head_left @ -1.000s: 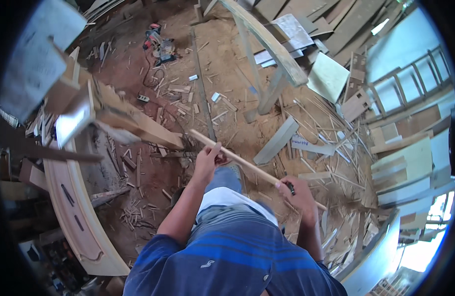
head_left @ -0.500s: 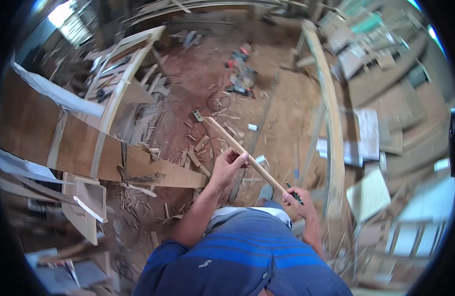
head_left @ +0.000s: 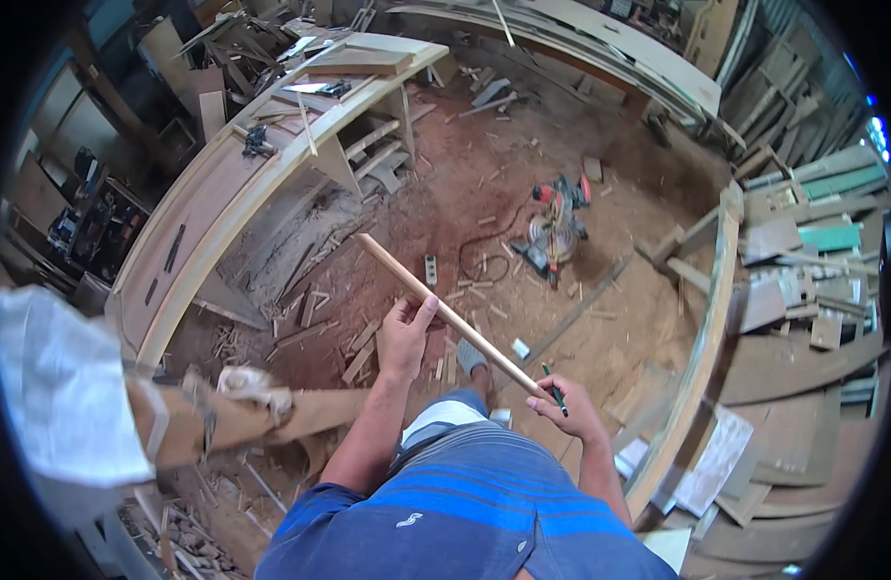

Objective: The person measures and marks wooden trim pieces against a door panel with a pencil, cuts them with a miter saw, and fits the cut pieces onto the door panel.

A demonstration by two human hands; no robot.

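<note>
A narrow wooden strip slants across the space in front of my body, its far end up to the left. My left hand is closed on it near the middle, thumb along the top. At the near right end, my right hand grips the same strip. A dark green pencil is also tucked between the fingers of my right hand, pointing up past the knuckles.
A miter saw stands on the dirt floor ahead. Beside its cable lies a socket block among wood scraps. A long workbench with tools curves along the left. At right, a timber rail borders stacked boards.
My view has swung to the left, bringing the workbench further into sight; one foot now shows stepped ahead. Both hands keep hold of the wooden strip.
</note>
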